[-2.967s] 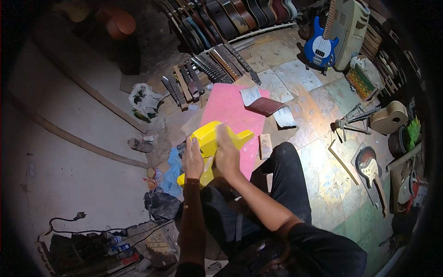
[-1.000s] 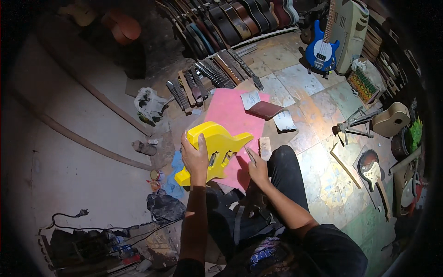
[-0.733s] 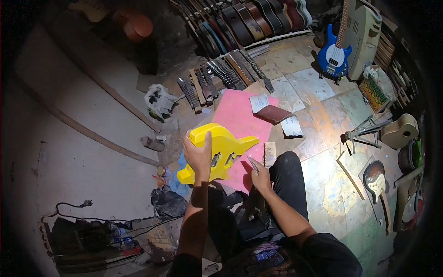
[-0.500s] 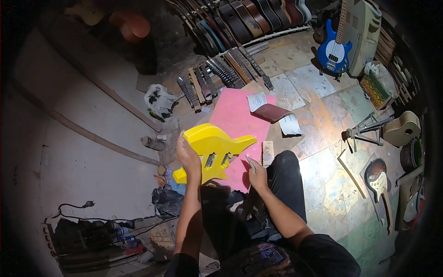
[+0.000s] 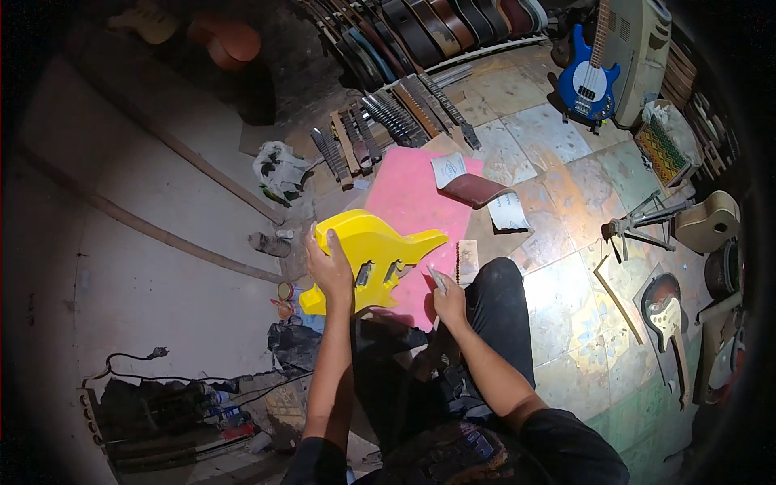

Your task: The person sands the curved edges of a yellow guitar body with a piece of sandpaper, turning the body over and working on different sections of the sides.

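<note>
A bright yellow electric guitar body (image 5: 368,250) is tilted up over my lap, with dark pickup cavities cut through its face. My left hand (image 5: 330,271) grips its left edge, thumb lying on the yellow face. Just right of the body, my right hand (image 5: 449,305) is closed around a small, thin, pale grey piece (image 5: 437,279) that points up and left; its kind is too small to tell. Beneath the guitar body a pink sheet (image 5: 420,194) lies on the floor, and a curled strip of brown sandpaper (image 5: 473,191) with a white back rests on it.
Several guitar necks and fretboards (image 5: 392,121) lie beyond the pink sheet, before a rack of guitar bodies (image 5: 436,32). A blue bass guitar (image 5: 588,81) stands far right. A wooden block (image 5: 468,263) lies by my right knee. A sunburst guitar body (image 5: 663,303) and a stand (image 5: 643,226) sit right.
The yellow guitar body has shifted slightly up and left in my left hand's grip. My right hand has stayed nearly in place, still holding the grey piece.
</note>
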Tool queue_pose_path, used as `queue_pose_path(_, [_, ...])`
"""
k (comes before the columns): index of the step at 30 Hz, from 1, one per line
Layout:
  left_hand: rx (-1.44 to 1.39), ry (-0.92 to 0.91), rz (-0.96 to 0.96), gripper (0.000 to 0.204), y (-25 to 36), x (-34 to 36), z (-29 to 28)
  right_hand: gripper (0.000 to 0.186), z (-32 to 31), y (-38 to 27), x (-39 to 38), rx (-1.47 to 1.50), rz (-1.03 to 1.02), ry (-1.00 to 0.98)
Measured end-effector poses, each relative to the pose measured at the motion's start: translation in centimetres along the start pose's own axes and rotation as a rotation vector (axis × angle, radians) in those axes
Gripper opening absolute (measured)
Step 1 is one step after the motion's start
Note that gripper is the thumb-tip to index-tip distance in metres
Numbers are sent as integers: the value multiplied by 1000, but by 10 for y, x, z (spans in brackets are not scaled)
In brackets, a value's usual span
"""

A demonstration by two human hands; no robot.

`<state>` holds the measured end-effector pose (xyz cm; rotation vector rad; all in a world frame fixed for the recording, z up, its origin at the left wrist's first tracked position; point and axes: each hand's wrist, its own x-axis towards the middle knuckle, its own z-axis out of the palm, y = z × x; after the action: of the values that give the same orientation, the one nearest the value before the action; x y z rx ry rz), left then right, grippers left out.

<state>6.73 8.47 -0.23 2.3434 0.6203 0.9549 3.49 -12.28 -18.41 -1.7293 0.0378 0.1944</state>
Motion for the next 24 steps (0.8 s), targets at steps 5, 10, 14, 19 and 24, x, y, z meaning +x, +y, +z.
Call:
queue_pose_path(5, [-224, -45, -8, 45, -14, 2, -4, 47, 0, -3, 0, -24, 31, -12])
queue_pose_path(10, [-202, -66, 29, 44, -25, 7, -6, 47, 1, -5, -2, 2, 19, -8])
queue_pose_path(14, [-230, -91, -76, 52, -3, 5, -5, 47, 1, 6, 3, 27, -34, 10])
queue_pose_path(19, [-23, -143, -95, 50, 17, 6, -12, 51, -4, -7, 3, 13, -25, -7])
queue_pose_path(24, [-147, -362, -103, 64, 1, -4, -26, 57, -13, -69, 25, 256, 46, -86])
